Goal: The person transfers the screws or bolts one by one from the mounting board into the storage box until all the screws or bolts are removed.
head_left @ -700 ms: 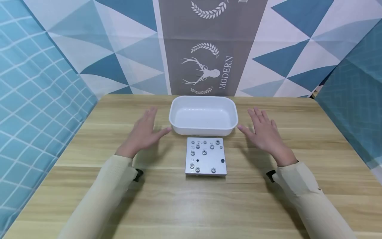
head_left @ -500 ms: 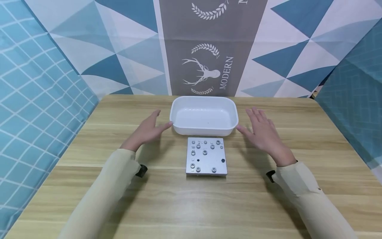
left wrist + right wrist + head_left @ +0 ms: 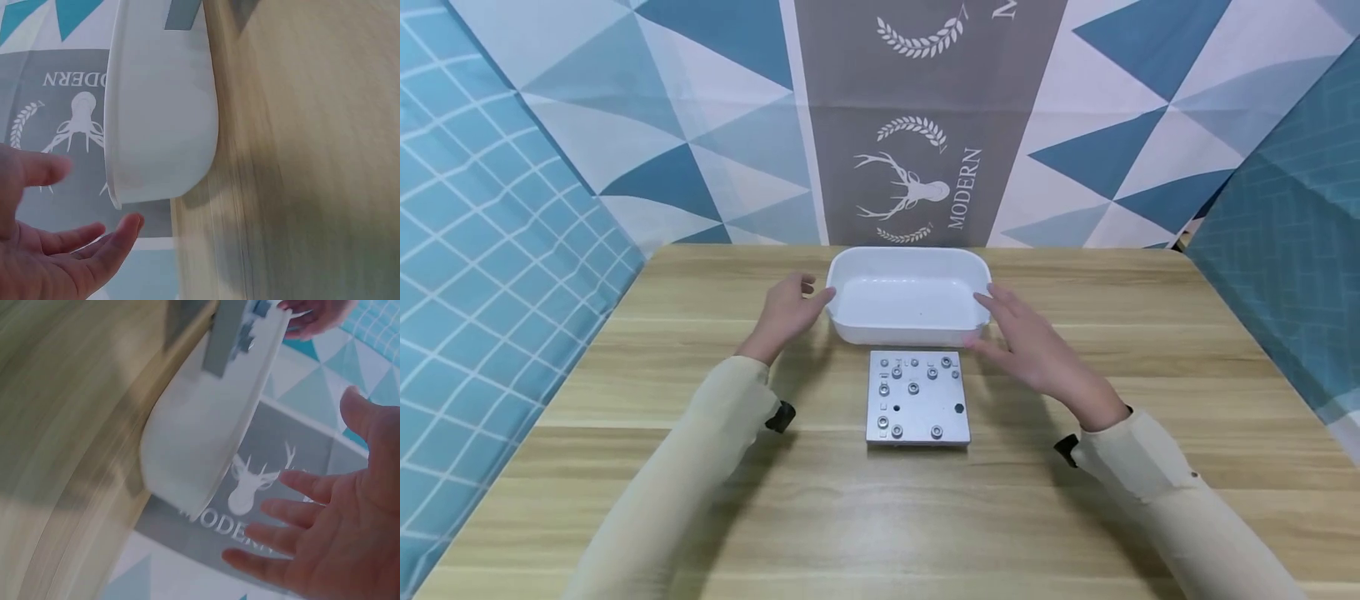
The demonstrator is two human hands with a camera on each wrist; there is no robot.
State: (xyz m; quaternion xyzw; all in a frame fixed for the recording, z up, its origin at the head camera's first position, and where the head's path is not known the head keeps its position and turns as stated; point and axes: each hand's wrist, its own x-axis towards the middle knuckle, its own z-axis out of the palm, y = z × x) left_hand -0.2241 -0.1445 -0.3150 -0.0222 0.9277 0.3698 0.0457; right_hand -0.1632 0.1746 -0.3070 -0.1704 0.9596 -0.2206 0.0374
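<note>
between a patterned cloth [image 3: 741, 162] and a metal block [image 3: 925, 410] on the tabletop [image 3: 880, 521], the white tray [image 3: 902, 336] is flanked by the left hand [image 3: 788, 310], fingers loosely bent, and right hand [image 3: 1033, 348], fingers spread.

Pale wood-grain table [image 3: 917, 517]. White basin [image 3: 895, 335] stands upright on it. Bolt-studded metal block [image 3: 925, 412] lies flat, just in front of basin.

Glossy plastic-looking tray [image 3: 895, 336] — smooth metal block [image 3: 925, 407] — wood-grain tabletop [image 3: 880, 525]
</note>
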